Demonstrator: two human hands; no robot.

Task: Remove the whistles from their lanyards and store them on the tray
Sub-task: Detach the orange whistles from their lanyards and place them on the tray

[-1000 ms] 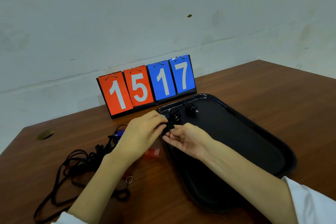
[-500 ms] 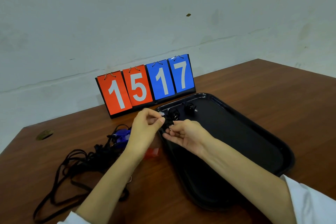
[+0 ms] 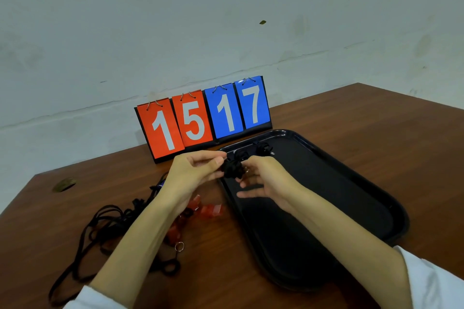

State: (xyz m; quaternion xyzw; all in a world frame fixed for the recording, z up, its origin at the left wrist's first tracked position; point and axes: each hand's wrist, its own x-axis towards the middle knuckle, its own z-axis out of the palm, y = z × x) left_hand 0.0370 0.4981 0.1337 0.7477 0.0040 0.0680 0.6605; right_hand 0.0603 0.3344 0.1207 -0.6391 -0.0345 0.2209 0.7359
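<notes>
- The left hand (image 3: 193, 170) pinches one end of a black whistle (image 3: 232, 168). The right hand (image 3: 266, 180) grips its other side with thumb and forefinger, the remaining fingers loose.
- The whistle is held above the near-left rim of the black tray (image 3: 326, 195).
- Two more black whistles (image 3: 263, 149) lie in the tray's far corner.
- Red whistles (image 3: 211, 209) and black lanyards (image 3: 108, 223) lie on the tabletop (image 3: 351, 133), left of the tray.

Brown wooden table (image 3: 351, 133), flip scoreboard (image 3: 203, 118) reading 15 red, 17 blue, against pale wall (image 3: 150, 20)
</notes>
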